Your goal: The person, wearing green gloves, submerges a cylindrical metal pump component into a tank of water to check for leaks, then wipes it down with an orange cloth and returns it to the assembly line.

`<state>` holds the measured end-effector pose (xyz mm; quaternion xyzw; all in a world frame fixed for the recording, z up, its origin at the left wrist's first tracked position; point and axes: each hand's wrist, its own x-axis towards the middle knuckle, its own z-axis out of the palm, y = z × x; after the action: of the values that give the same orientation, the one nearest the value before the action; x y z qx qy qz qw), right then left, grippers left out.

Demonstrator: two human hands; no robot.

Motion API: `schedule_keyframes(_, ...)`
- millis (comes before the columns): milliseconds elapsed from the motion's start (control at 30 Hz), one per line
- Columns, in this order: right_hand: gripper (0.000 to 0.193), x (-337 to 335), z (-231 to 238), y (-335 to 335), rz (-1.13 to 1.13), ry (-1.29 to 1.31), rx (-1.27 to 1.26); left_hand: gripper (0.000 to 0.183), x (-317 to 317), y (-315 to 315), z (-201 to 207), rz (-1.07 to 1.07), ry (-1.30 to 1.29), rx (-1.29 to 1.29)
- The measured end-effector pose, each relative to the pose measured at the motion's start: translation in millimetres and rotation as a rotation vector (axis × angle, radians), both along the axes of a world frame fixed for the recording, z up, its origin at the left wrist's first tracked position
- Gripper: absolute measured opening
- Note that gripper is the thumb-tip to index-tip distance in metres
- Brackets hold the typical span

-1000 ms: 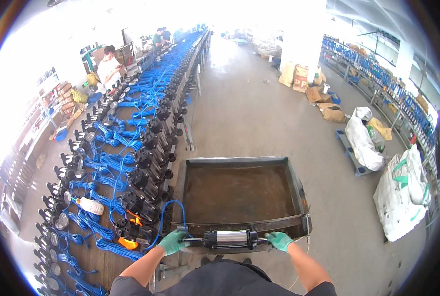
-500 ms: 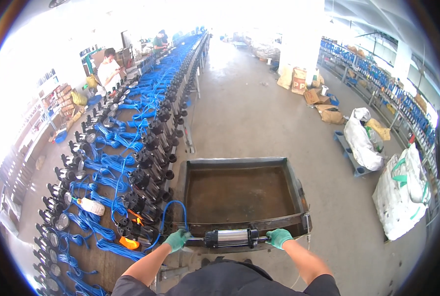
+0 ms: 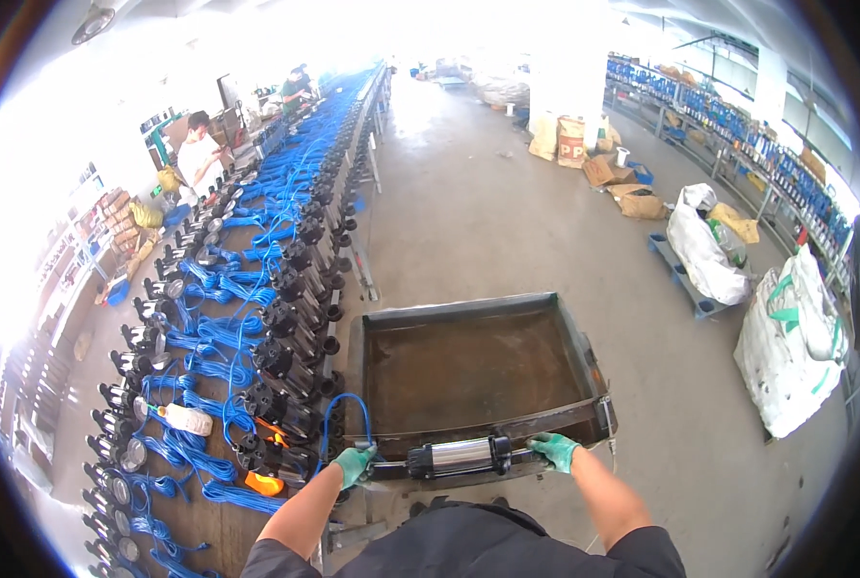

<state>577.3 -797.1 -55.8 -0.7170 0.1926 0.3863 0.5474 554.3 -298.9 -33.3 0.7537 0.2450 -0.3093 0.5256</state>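
A pump [image 3: 459,457] with a shiny steel barrel and black ends lies level across the near side of a water tank [image 3: 478,430]. Thin metal rods stick out from both of its ends. My left hand [image 3: 356,464], in a green glove, is closed around the left rod. Gloved alike, my right hand [image 3: 554,451] has its fingers curled at the right rod; exactly how they grip is partly hidden. A blue cable [image 3: 345,399] loops up beside my left hand. Brownish water fills the metal-walled tank just beyond the pump.
Left of me a long bench carries rows of black-and-steel pumps [image 3: 274,356] and coiled blue cables [image 3: 223,371]. On it also lie a white bottle [image 3: 187,419] and an orange tool [image 3: 264,484]. White sacks [image 3: 791,352] stand on the right. A co-worker [image 3: 198,159] is beyond the bench.
The whole view has tilted and shifted slightly. Both hands and the pump stay at the tank's near side, with the pump's right end a little higher in the picture.
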Motion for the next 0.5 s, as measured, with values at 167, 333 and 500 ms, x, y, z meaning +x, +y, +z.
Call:
schedule_keyframes(167, 0.017, -11, -1, 3, -0.240, -0.065, 0.448, 0.043, -37, 40, -67, -0.496, -0.888, 0.167)
schedule_keyframes(333, 0.018, 0, -25, -15, -0.186, 0.049, 0.571, 0.043, -19, 32, -44, -0.307, -0.477, 0.143)
schedule_keyframes(500, 0.023, 14, -11, -6, -0.162, 0.123, 0.380, 0.046, -3, 16, -52, 0.259, 0.110, -0.078)
